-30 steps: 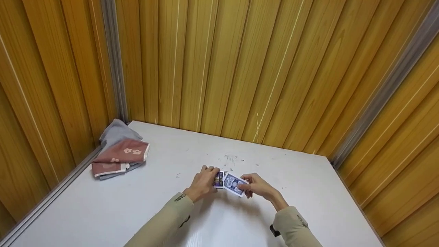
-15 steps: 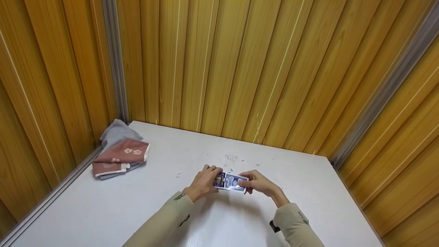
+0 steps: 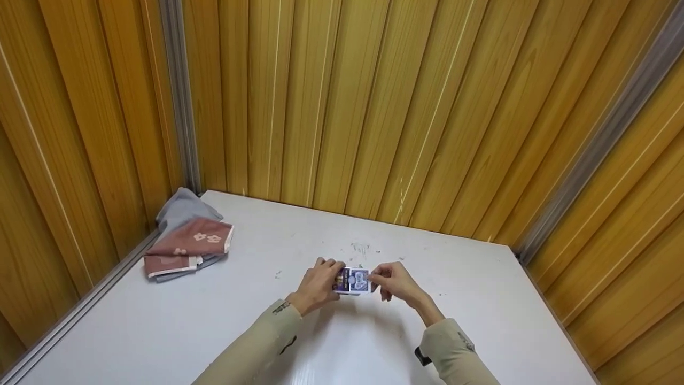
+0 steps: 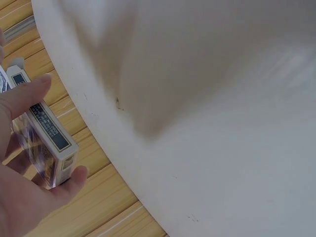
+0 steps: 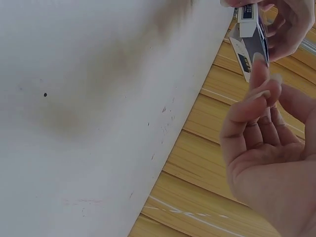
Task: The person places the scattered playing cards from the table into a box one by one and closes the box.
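Note:
My left hand (image 3: 315, 286) grips a dark, colourfully printed playing-card box (image 3: 341, 280) around its end, thumb along one narrow side in the left wrist view. Blue-backed playing cards (image 3: 359, 280) stick out of the box's right end, lined up with it. At their outer edge are the thumb and fingertips of my right hand (image 3: 396, 280), the other fingers curled in. In the right wrist view an opened white flap (image 5: 241, 52) hangs at the mouth of the box, close to the right fingertips. How many cards are out is hidden.
Both hands are over a white table (image 3: 256, 321) with small dark scuffs. A folded red and grey cloth (image 3: 188, 238) with white flowers lies at the left edge. Wood-patterned walls (image 3: 342, 107) enclose the table behind and at both sides.
The tilted cards have straightened into line with the box and now stick out less. My right hand has shifted its hold from the card face to the outer edge. The left hand stays put.

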The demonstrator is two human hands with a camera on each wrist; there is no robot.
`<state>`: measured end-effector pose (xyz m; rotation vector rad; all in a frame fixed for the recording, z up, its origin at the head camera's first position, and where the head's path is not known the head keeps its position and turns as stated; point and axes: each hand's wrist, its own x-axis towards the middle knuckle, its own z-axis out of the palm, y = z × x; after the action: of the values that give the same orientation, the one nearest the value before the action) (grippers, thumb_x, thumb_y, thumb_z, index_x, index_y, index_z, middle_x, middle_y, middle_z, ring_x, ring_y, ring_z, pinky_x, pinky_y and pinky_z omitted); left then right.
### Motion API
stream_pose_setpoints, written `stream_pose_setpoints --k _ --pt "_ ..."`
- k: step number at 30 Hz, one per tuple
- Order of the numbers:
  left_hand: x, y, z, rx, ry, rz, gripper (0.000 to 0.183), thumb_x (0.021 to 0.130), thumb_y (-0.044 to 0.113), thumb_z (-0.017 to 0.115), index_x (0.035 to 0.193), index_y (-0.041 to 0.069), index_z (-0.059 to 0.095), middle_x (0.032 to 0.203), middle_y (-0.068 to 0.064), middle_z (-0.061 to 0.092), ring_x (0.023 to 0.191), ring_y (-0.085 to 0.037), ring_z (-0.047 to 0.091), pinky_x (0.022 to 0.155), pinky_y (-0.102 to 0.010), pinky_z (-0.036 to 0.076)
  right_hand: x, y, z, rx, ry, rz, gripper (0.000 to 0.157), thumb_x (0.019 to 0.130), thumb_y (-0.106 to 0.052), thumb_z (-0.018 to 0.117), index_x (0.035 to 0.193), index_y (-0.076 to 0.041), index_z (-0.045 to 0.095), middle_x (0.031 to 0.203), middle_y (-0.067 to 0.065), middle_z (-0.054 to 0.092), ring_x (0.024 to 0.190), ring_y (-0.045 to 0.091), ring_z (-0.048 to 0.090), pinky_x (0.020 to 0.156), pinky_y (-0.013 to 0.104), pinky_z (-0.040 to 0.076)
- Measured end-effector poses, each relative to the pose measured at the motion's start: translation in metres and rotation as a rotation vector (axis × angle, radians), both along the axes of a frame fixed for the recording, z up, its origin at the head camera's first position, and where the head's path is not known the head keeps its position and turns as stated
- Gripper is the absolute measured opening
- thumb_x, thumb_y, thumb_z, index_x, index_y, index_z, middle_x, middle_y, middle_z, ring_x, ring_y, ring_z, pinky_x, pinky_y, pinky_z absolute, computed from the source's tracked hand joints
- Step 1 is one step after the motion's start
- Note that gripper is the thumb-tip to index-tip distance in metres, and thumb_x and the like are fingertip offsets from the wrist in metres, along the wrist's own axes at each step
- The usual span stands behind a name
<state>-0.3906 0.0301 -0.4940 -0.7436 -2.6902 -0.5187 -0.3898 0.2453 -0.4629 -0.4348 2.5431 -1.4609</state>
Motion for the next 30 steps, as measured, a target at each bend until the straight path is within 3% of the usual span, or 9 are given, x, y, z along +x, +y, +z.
stream_pose_setpoints --k 5,10,12,17,22,26,30 --pt "0.001 0.006 0.000 0.009 -0.001 0.014 0.068 0.059 0.023 0.082 0.119 0.014 0.052 0.106 -0.002 0.058 0.093 -0.020 0.049 0.072 -0.037 0.049 0.002 -0.015 -0.003 0.007 0.110 -0.056 0.017 0.085 -0.015 0.060 0.085 0.001 0.065 0.068 0.018 0.063 0.042 0.008 0.045 0.038 0.018 0.039" --pt "0.000 0.013 0.002 0.013 0.002 0.057 0.063 0.060 0.024 0.081 0.115 0.015 0.053 0.103 -0.002 0.059 0.091 -0.020 0.049 0.067 -0.040 0.048 0.007 -0.033 -0.008 0.078 0.213 -0.129 0.019 0.088 -0.012 0.054 0.083 0.001 0.067 0.060 0.012 0.058 0.036 0.004 0.040 0.034 0.018 0.035" --pt "0.000 0.014 0.001 0.022 -0.005 0.109 0.061 0.058 0.021 0.081 0.113 0.015 0.055 0.101 -0.002 0.059 0.090 -0.020 0.049 0.067 -0.041 0.048 0.011 -0.039 -0.009 0.072 0.168 -0.116 0.021 0.088 -0.011 0.049 0.087 0.003 0.066 0.057 0.005 0.053 0.035 0.004 0.037 0.033 0.018 0.032" --pt "-0.002 0.014 0.000 0.039 -0.040 0.191 0.059 0.057 0.018 0.082 0.109 0.014 0.055 0.099 -0.002 0.058 0.091 -0.022 0.048 0.066 -0.044 0.047 0.022 -0.049 -0.008 -0.052 -0.094 0.056 0.032 0.082 -0.007 0.046 0.108 0.009 0.053 0.052 -0.005 0.044 0.038 0.005 0.034 0.034 0.019 0.028" --pt "-0.003 0.012 -0.001 0.062 -0.075 0.210 0.060 0.055 0.019 0.083 0.108 0.015 0.055 0.100 -0.002 0.058 0.092 -0.023 0.048 0.067 -0.044 0.046 0.027 -0.048 -0.008 -0.112 -0.239 0.115 0.063 0.076 -0.004 0.052 0.137 -0.002 0.033 0.050 -0.003 0.043 0.038 0.007 0.032 0.034 0.022 0.024" --pt "-0.001 0.009 -0.002 0.103 -0.115 0.198 0.066 0.056 0.020 0.082 0.115 0.016 0.052 0.105 -0.003 0.056 0.096 -0.023 0.047 0.068 -0.043 0.047 0.025 -0.049 -0.008 -0.119 -0.248 0.114 0.069 0.077 -0.004 0.053 0.140 -0.003 0.026 0.053 -0.002 0.047 0.040 0.007 0.036 0.035 0.021 0.029" --pt "-0.001 0.009 -0.001 0.114 -0.169 0.148 0.075 0.061 0.023 0.080 0.127 0.023 0.043 0.105 -0.007 0.051 0.095 -0.025 0.045 0.064 -0.042 0.048 0.022 -0.050 -0.007 -0.157 -0.138 -0.024 0.052 0.078 -0.004 0.050 0.128 0.005 0.037 0.057 0.000 0.051 0.040 0.007 0.040 0.036 0.019 0.034"
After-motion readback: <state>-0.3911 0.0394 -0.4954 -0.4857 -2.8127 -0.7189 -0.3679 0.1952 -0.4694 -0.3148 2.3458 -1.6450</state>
